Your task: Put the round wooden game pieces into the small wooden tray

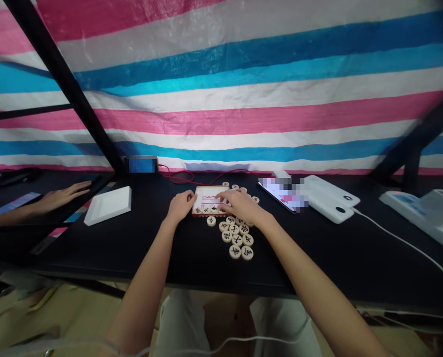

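Observation:
A small red-rimmed box (pixel 202 194) lies on the black table (pixel 132 248), partly filled with round wooden chess discs. My left hand (pixel 182 205) grips the box's left edge, fingers curled. My right hand (pixel 240 204) reaches over the box from the right, fingers bent down onto the discs inside; what they pinch is hidden. Several loose discs (pixel 238 240) with black and red characters lie in a cluster just in front of the box, under my right wrist. A few more discs (pixel 234 187) sit behind the box.
A white box lid (pixel 108 205) lies to the left. Another person's hand (pixel 63 194) rests flat at far left. A phone (pixel 283 194) and white power bank (pixel 331 198) with cable sit right; red cable (pixel 184 177) behind. A striped tarp hangs at the back.

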Available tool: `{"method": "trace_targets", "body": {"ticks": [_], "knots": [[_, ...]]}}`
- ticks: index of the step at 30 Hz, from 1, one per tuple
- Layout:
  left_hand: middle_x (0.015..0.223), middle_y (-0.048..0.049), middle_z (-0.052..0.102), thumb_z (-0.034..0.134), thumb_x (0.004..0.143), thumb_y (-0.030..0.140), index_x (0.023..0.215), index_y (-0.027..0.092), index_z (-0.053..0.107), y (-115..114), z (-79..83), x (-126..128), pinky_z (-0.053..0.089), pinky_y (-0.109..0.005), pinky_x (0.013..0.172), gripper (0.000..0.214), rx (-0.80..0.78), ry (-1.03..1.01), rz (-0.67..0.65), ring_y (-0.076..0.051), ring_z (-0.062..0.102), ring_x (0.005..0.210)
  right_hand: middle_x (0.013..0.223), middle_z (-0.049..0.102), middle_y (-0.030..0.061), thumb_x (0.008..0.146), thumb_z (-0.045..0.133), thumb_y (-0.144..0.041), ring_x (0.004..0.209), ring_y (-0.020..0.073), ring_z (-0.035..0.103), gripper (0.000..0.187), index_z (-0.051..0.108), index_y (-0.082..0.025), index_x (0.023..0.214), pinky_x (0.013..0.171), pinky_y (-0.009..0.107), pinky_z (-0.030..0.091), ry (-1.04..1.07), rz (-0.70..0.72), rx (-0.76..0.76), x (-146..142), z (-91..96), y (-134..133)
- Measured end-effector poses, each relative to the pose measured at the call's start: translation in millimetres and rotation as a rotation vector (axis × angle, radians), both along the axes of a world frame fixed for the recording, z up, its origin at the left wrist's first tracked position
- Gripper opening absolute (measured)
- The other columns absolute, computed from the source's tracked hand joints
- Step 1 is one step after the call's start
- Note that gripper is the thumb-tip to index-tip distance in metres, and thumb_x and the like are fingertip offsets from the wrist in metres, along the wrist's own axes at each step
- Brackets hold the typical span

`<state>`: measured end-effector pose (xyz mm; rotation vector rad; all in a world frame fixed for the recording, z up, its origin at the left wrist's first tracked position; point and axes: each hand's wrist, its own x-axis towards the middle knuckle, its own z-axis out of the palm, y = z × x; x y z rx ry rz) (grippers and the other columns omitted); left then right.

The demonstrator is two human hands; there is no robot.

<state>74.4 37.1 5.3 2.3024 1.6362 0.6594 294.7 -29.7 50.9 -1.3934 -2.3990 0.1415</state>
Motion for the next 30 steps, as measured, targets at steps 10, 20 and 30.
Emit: {"method": "trace_targets", "body": {"ticks": [10, 20, 30], "knots": [[0.066, -0.0011, 0.059, 0.037, 0.085, 0.043, 0.077, 0.02, 0.058, 0.4, -0.3, -0.2, 0.029, -0.025, 0.055, 0.032, 0.002, -0.01, -0.004, -0.015, 0.052, 0.062, 0.112, 0.056, 0.0038, 0.069, 0.073, -0.018, 0.098, 0.0209, 0.053, 0.063, 0.049, -0.03, 0.126, 0.08, 0.029, 0.04, -0.078, 0.334, -0.227, -25.5, 14.6, -35.0], [0.065, -0.0009, 0.059, 0.038, 0.085, 0.042, 0.075, 0.02, 0.058, 0.2, -0.7, -0.2, 0.029, -0.024, 0.054, 0.031, 0.003, -0.01, -0.006, -0.015, 0.052, 0.061, 0.104, 0.059, 0.0063, 0.074, 0.068, -0.011, 0.094, 0.0208, 0.056, 0.031, 0.063, -0.02, 0.103, 0.078, 0.029, 0.04, -0.193, 0.271, -0.088, -30.9, 8.3, -33.4], [0.065, -0.001, 0.058, 0.038, 0.085, 0.042, 0.076, 0.021, 0.057, 3.4, -3.6, -1.3, 0.029, -0.024, 0.055, 0.031, 0.013, -0.013, -0.008, -0.015, 0.051, 0.061, 0.1, 0.059, 0.0084, 0.079, 0.062, -0.012, 0.098, 0.0219, 0.053, 0.021, 0.064, -0.019, 0.098, 0.08, 0.031, 0.037, -0.356, 0.226, 0.007, -32.2, 10.0, -40.4]]}}
